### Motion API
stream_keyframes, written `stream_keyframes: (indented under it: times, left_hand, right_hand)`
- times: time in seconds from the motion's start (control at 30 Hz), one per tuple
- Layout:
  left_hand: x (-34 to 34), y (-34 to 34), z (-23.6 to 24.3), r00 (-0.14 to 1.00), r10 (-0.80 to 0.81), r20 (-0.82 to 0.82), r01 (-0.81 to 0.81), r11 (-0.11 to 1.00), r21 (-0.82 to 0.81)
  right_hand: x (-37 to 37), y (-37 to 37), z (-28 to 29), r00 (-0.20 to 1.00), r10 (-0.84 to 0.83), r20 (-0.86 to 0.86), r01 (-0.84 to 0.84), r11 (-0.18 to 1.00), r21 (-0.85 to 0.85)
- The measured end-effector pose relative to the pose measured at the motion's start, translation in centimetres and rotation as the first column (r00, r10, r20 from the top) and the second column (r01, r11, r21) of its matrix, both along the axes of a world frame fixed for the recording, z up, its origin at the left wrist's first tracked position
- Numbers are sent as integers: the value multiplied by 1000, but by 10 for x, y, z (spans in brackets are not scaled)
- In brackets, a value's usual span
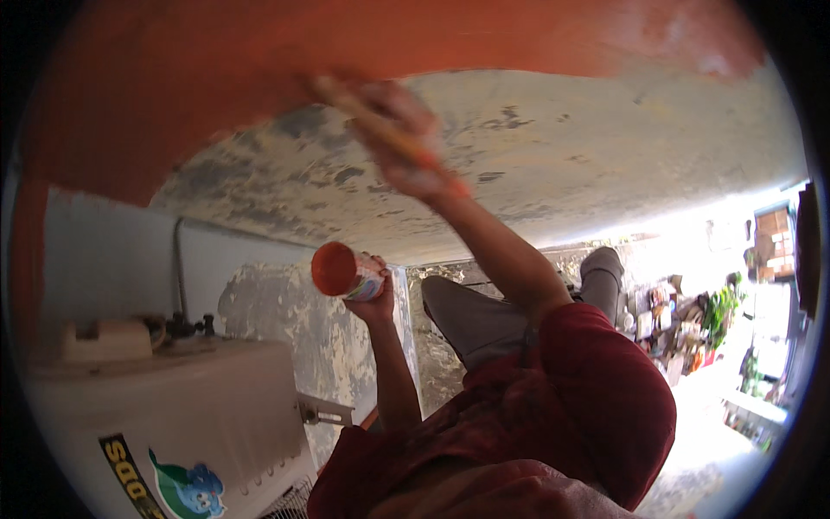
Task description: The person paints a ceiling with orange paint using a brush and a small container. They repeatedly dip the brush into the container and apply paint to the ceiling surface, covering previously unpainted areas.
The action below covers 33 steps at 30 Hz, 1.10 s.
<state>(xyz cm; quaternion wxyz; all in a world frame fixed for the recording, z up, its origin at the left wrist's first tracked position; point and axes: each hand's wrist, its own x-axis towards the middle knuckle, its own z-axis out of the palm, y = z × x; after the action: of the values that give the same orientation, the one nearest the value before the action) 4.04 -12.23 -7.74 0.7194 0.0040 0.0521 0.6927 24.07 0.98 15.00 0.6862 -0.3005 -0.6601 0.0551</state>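
My left hand [378, 304] is wrapped round an open paint can [356, 275], tilted so that its orange inside faces up toward me. In my right hand [406, 164] is a paintbrush [379, 128] with a pale wooden handle, raised against the wall and blurred by motion. The brush end meets the lower edge of the fresh orange paint [484, 35]. Below that edge, the bare wall [519, 138] is pale and patchy with dark flakes. Orange smears mark my right wrist and hand.
To the left stands a white metal appliance [199, 381] with stickers, and a beige box [108, 340] rests on it. A metal bracket [324, 412] juts from its side. Behind it, a dark pipe [180, 268] runs up the wall. Household items and green plants [719, 313] lie far right.
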Motion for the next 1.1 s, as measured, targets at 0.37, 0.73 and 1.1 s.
stream_keyframes:
  times: [0.37, 0.73, 1.1]
  left_hand:
    - [78, 11, 20, 963, -269, 3, 269, 963, -32]
    - [148, -2, 39, 972, -236, -5, 236, 972, 2]
    - [194, -13, 41, 968, -243, -57, 242, 970, -33]
  right_hand:
    - [390, -116, -6, 447, -747, -492, 816, 566, -118]
    - [176, -70, -3, 961, -262, 92, 254, 963, 92]
    - [493, -130, -29, 639, -557, -531, 623, 779, -70]
